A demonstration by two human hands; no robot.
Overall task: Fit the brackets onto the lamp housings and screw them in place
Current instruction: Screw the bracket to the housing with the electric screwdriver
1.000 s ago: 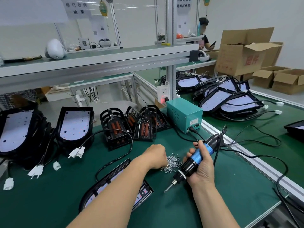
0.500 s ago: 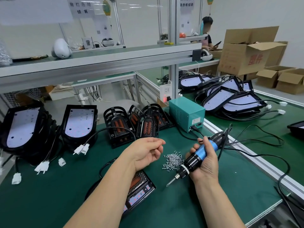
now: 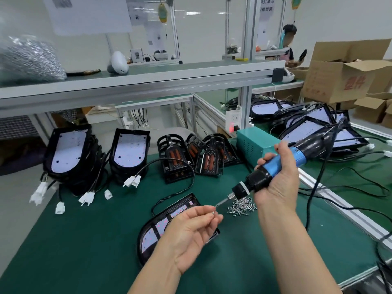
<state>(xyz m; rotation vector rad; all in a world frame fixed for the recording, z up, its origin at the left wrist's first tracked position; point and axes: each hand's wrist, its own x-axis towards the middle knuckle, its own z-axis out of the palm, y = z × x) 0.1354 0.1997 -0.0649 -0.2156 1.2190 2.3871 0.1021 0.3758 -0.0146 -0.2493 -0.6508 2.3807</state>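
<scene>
My left hand (image 3: 192, 232) is raised palm-up over a black lamp housing (image 3: 157, 228) lying flat on the green mat. Its fingertips pinch a small silver screw (image 3: 213, 212). My right hand (image 3: 275, 183) grips a blue and black electric screwdriver (image 3: 275, 166); the bit tip points down-left and almost touches the screw. A loose pile of screws (image 3: 241, 207) lies just right of the housing. Several black brackets (image 3: 209, 161) with orange inserts stand upright at the back of the mat.
Stacks of black lamp housings (image 3: 129, 151) with white connectors stand at the back left, more (image 3: 307, 128) on the right bench. A teal power box (image 3: 254, 143) sits behind the screwdriver, its cable (image 3: 314, 200) trailing right. A shelf rail (image 3: 148, 81) runs overhead. Cardboard boxes (image 3: 339, 79) are far right.
My left hand left the screw pile, turned palm-up and rose with one screw. My right hand lifted the screwdriver and brought its bit to the screw.
</scene>
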